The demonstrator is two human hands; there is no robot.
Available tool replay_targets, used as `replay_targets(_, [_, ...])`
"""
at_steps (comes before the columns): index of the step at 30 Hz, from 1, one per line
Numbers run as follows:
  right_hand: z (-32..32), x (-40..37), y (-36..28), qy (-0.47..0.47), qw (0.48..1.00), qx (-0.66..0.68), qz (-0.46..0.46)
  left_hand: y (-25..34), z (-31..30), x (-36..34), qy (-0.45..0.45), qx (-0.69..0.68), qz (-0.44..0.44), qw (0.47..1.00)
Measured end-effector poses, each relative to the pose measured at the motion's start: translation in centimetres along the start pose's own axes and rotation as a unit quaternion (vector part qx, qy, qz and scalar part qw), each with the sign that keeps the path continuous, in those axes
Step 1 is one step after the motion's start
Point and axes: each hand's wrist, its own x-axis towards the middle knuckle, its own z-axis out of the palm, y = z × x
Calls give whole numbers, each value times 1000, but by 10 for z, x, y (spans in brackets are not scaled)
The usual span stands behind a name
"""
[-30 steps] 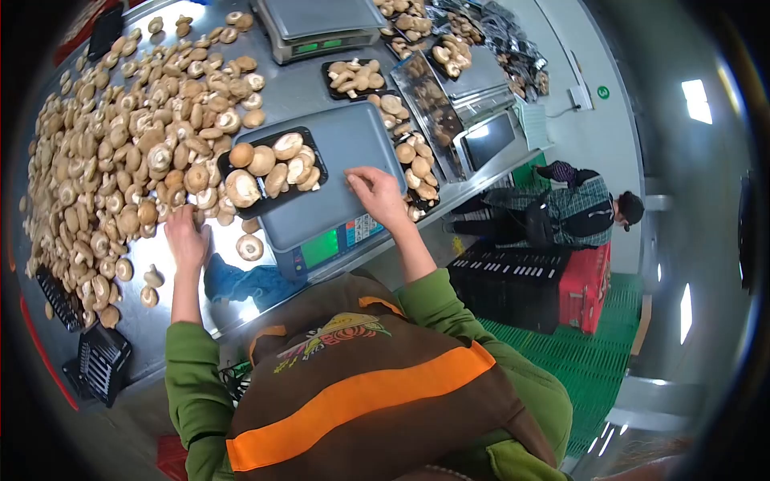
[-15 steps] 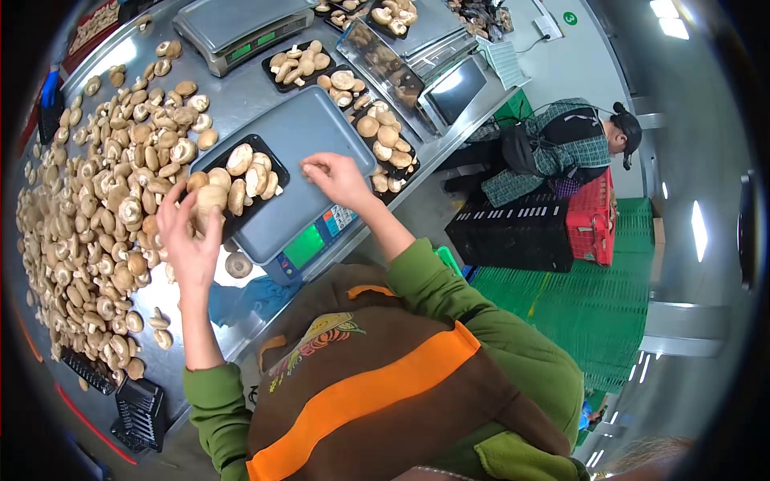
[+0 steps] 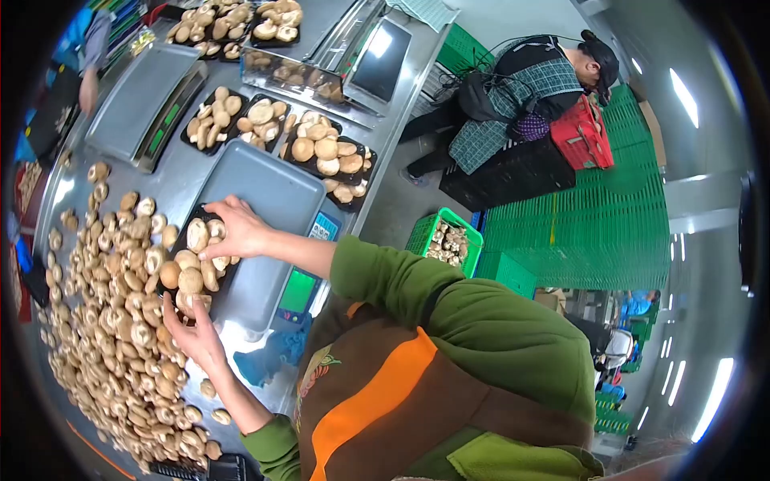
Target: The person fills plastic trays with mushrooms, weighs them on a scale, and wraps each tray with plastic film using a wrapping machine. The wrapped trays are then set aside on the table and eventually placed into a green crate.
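A black tray (image 3: 229, 277) filled with shiitake mushrooms (image 3: 190, 280) sits on the left part of a grey scale platform (image 3: 269, 180). My right hand (image 3: 241, 231) reaches over the tray's far end, with thumb and fingers around a pale mushroom (image 3: 216, 228). At the near end, my left hand (image 3: 195, 337) has its thumb and fingers about another mushroom (image 3: 196, 304). How firmly either hand grips is hard to see. The scale's green display (image 3: 297, 291) shows beside the platform; its digits are unreadable.
A large heap of loose mushrooms (image 3: 120, 313) covers the left of the metal table. Several filled trays (image 3: 327, 152) and a second scale (image 3: 140, 104) stand beyond. A blue cloth (image 3: 273, 357) lies near the table edge. A co-worker (image 3: 521, 104) bends by a red crate (image 3: 583, 138).
My right hand has moved from above the bare platform onto the mushrooms in the tray. My left hand has shifted to the tray's near end. The camera view has turned.
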Motion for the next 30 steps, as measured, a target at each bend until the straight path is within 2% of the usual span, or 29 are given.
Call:
replay_targets(4, [-56,39,8,113,993,29,-24,43,32,55,-60,14,128,990])
replay_targets(5, [-73,53,10,142,989,31,-30,57,44,74,-98,-22,102,990])
replay_targets(7, [-108,84,12,177,984,32,-16,74,74,113,-133,-80,114,981])
replay_targets(10, [-146,141,31,195,980,40,-5,91,124,173,-136,-93,114,980])
replay_targets(12, [-162,179,44,182,982,43,16,93,150,204,-140,-89,64,984])
replay_targets(13, [-166,199,55,176,984,4,17,84,166,223,-145,-102,39,983])
replay_targets(15, [-167,230,76,160,986,30,35,63,195,255,-159,-147,-8,976])
replay_targets(19, [-152,266,114,156,984,45,68,55,221,270,-151,-163,-82,972])
replay_targets(21, [-145,273,130,149,985,25,77,44,226,276,-191,-151,-131,961])
replay_targets(23, [-141,278,144,136,988,22,75,38,227,274,-187,-161,-157,956])
replay_targets(25, [-140,276,144,135,988,44,65,32,224,273,-187,-223,-187,938])
replay_targets(27, [-149,266,141,116,987,61,90,28,214,272,-189,-227,-188,937])
replay_targets(30, [-160,245,132,190,980,20,55,22,192,268,-169,-160,-132,964])
